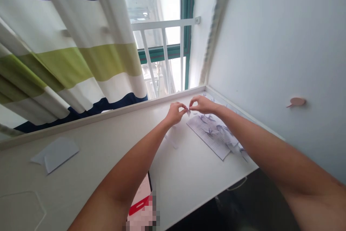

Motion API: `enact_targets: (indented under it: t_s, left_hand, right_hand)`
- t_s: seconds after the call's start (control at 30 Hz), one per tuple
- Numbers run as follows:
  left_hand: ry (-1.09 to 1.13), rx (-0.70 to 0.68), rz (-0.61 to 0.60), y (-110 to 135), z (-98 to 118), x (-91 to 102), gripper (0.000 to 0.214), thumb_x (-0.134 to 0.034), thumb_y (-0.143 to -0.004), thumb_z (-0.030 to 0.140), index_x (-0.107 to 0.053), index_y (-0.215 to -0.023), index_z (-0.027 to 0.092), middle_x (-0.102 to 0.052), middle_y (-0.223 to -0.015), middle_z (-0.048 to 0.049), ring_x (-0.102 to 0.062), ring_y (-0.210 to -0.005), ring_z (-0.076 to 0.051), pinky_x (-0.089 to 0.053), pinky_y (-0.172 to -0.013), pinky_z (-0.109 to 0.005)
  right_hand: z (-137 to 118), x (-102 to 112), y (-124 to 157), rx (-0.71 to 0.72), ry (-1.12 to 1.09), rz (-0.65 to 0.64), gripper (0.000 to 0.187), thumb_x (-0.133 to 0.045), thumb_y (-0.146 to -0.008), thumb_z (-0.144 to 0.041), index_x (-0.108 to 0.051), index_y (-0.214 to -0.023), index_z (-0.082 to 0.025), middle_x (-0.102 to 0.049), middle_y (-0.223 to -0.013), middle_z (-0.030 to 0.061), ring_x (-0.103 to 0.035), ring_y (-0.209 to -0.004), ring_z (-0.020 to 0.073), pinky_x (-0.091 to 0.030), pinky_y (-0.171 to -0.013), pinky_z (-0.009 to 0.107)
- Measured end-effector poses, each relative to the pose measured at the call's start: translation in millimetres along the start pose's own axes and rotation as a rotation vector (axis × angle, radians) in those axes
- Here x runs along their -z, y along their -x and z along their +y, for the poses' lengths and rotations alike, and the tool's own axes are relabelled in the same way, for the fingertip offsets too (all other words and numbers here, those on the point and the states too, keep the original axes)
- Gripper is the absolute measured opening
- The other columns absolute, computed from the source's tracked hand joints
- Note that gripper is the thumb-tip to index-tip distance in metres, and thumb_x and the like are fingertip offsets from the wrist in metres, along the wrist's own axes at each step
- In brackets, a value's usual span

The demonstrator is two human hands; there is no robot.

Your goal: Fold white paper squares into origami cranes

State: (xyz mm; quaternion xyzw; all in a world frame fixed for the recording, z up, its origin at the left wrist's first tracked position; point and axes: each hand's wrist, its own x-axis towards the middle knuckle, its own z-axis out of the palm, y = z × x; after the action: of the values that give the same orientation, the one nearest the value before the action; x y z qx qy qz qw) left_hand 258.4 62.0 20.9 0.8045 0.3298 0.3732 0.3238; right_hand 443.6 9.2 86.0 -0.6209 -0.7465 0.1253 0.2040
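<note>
Both hands meet above the far part of a white table. My left hand pinches a small folded piece of paper from the left. On its other side, my right hand pinches the same piece between thumb and fingertips. Beneath and beside my right arm lies a printed sheet, with several small folded paper pieces scattered over it. A thin paper strip rests on the table below my left hand. My right forearm hides part of the pile.
White folded papers lie at the left of the table. A device with a pink and red screen is partly behind my left arm. A raised rim runs along the back, below a striped curtain and a white railing.
</note>
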Motion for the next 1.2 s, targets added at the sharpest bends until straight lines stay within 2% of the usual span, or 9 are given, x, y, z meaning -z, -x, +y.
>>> enact_targets:
  t_s: [0.23, 0.33, 0.4, 0.5, 0.6, 0.77, 0.9, 1.03, 1.2]
  left_hand:
    - [-0.092, 0.093, -0.131, -16.7, -20.5, -33.4, 0.012, -0.074, -0.079, 0.034, -0.077, -0.082, 0.023, -0.067, -0.094, -0.0094, -0.053, -0.111, -0.033, -0.042, -0.098, -0.048]
    - [-0.099, 0.092, -0.139, -13.7, -22.2, -26.2, 0.019, -0.075, -0.078, 0.034, -0.076, -0.093, 0.022, -0.07, -0.099, -0.0101, -0.054, -0.113, -0.033, -0.042, -0.099, -0.047]
    - [-0.118, 0.095, -0.112, -6.2, -23.6, -9.7, 0.027, -0.075, -0.078, 0.032, -0.074, -0.102, 0.022, -0.071, -0.104, -0.01, -0.055, -0.113, -0.033, -0.042, -0.1, -0.048]
    - [-0.181, 0.127, -0.011, 18.1, -30.8, 36.7, 0.031, -0.072, -0.079, 0.029, -0.07, -0.11, 0.021, -0.071, -0.11, -0.0092, -0.057, -0.115, -0.03, -0.042, -0.104, -0.047]
    - [-0.272, 0.194, 0.147, 63.9, -44.6, 106.9, 0.029, -0.067, -0.083, 0.024, -0.069, -0.112, 0.019, -0.071, -0.116, -0.0094, -0.058, -0.117, -0.028, -0.043, -0.107, -0.045]
    - [-0.5, 0.34, 0.36, 184.1, -69.8, 239.0, 0.023, -0.062, -0.085, 0.019, -0.071, -0.106, 0.019, -0.071, -0.117, -0.0093, -0.06, -0.119, -0.028, -0.043, -0.109, -0.044]
    - [-0.691, 0.46, 0.355, 275.8, -83.3, 318.0, 0.031, -0.055, -0.09, 0.017, -0.069, -0.117, 0.016, -0.07, -0.125, -0.0124, -0.061, -0.121, -0.028, -0.044, -0.108, -0.042]
    - [-0.803, 0.473, 0.281, 322.5, -97.7, 358.4, 0.038, -0.054, -0.093, 0.018, -0.064, -0.13, 0.012, -0.06, -0.142, -0.015, -0.051, -0.137, -0.028, -0.034, -0.117, -0.041]
    - [-0.838, 0.479, 0.241, 332.8, -115.2, 370.5, 0.035, -0.061, -0.093, 0.029, -0.067, -0.126, 0.018, -0.067, -0.132, -0.0139, -0.057, -0.13, -0.026, -0.038, -0.111, -0.04]
  right_hand:
    - [32.6, -17.1, -4.9, -0.064, 0.207, -0.096, 0.006, -0.078, -0.077, -0.026, -0.08, -0.081, -0.021, -0.076, -0.095, 0.0098, -0.064, -0.103, 0.0284, -0.047, -0.09, 0.034]
    - [26.4, -15.2, -6.6, -0.079, 0.257, -0.102, 0.014, -0.079, -0.078, -0.031, -0.079, -0.089, -0.021, -0.073, -0.106, 0.0118, -0.06, -0.113, 0.0323, -0.046, -0.095, 0.038]
    - [13.5, -13.3, -9.3, -0.059, 0.304, -0.059, 0.027, -0.078, -0.078, -0.032, -0.077, -0.103, -0.02, -0.071, -0.116, 0.0133, -0.057, -0.117, 0.0344, -0.043, -0.1, 0.043]
    - [-21.1, -19.6, -18.6, 0.009, 0.308, 0.054, 0.036, -0.072, -0.082, -0.028, -0.071, -0.117, -0.019, -0.066, -0.124, 0.0144, -0.053, -0.123, 0.0351, -0.039, -0.105, 0.049]
    - [-76.1, -45.8, -34.9, 0.133, 0.218, 0.091, 0.034, -0.07, -0.084, -0.028, -0.07, -0.117, -0.02, -0.066, -0.125, 0.0128, -0.051, -0.126, 0.0351, -0.039, -0.107, 0.052]
    - [-206.7, -129.5, -62.4, 0.484, 0.007, -0.029, 0.026, -0.067, -0.088, -0.026, -0.07, -0.114, -0.022, -0.067, -0.129, 0.0101, -0.057, -0.126, 0.0313, -0.042, -0.109, 0.051]
    - [-307.7, -204.8, -78.6, 0.72, -0.048, -0.189, 0.027, -0.064, -0.092, -0.025, -0.069, -0.118, -0.02, -0.066, -0.135, 0.0116, -0.057, -0.13, 0.03, -0.043, -0.111, 0.047]
    - [-366.3, -262.9, -98.6, 0.833, 0.086, -0.261, 0.035, -0.058, -0.095, -0.018, -0.063, -0.129, -0.017, -0.062, -0.142, 0.0138, -0.055, -0.135, 0.0277, -0.039, -0.115, 0.044]
    - [-380.9, -293.6, -126.0, 0.894, 0.187, -0.285, 0.033, -0.051, -0.1, -0.019, -0.062, -0.131, -0.015, -0.063, -0.139, 0.0164, -0.06, -0.129, 0.0276, -0.042, -0.11, 0.043]
